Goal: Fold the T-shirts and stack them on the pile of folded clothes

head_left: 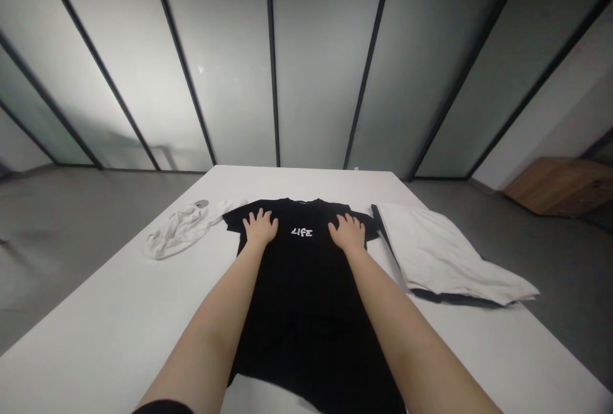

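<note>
A black T-shirt (306, 286) with small white lettering lies spread out on the white table, its collar at the far end and its hem towards me. On the left of its chest rests my left hand (260, 227), fingers spread and flat on the cloth. My right hand (348, 232) lies the same way on the right of the chest, close to the sleeve. Neither hand grips anything. The lettering shows between the two hands. My forearms cover parts of the shirt's sides.
A crumpled white garment (179, 230) lies at the left, beside a round grey disc (202, 204) in the table. Stacked white and dark clothes (445, 251) lie at the right, reaching the edge of the white table (158, 318). Frosted glass panels (316, 62) stand behind.
</note>
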The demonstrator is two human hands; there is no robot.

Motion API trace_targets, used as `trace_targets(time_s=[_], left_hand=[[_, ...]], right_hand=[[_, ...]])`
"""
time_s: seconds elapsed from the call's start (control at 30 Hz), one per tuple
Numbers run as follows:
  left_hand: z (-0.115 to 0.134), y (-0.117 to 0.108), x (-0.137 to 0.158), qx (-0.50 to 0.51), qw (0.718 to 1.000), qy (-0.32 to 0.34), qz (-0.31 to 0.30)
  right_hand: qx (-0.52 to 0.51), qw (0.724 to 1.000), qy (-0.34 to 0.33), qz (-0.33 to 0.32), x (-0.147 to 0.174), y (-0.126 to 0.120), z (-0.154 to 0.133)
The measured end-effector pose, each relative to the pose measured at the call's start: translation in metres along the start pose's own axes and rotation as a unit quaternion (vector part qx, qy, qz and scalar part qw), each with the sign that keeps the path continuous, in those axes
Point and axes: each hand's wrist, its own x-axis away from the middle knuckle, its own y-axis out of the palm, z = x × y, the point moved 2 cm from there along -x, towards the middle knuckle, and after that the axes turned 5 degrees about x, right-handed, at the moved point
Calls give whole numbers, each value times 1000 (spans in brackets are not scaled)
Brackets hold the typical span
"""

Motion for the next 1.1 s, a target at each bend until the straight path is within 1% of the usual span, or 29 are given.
trace_targets(time_s=[0.1,0.17,0.2,0.27,0.33,0.43,0.57,0.73,0.83,0.93,1.0,1.03,1.1], left_hand=[[0,-11,13,14,996,47,77],[0,-17,26,26,990,92,100],[0,-19,33,30,989,110,94],[-2,-19,48,29,989,132,58],[-3,-15,62,20,988,155,20],[-4,-9,80,-3,984,176,1],[-5,-4,103,-49,988,149,1],[1,-1,139,-75,982,169,-32],[6,-4,165,-106,982,146,-63],[11,-8,187,-135,979,105,-115],[17,-12,190,-144,974,115,-135],[22,-15,187,-142,972,133,-131],[34,-18,171,-125,973,166,-103]], right_hand=[[3,1000,-14,-13,-1,-2,0],[-1,999,-41,13,1,-5,-2],[-4,998,-60,35,4,-8,-4],[-9,992,-106,72,12,-14,-6],[-12,987,-143,72,21,-18,-8],[-1,986,-160,40,39,-20,-7],[19,989,-147,15,72,-13,-2],[35,990,-137,-25,118,-2,7],[34,985,-152,-70,137,-5,11],[28,978,-161,-126,146,-17,12],[20,976,-155,-151,146,-27,6],[12,977,-154,-149,144,-31,1],[-9,980,-160,-121,137,-37,-16]])
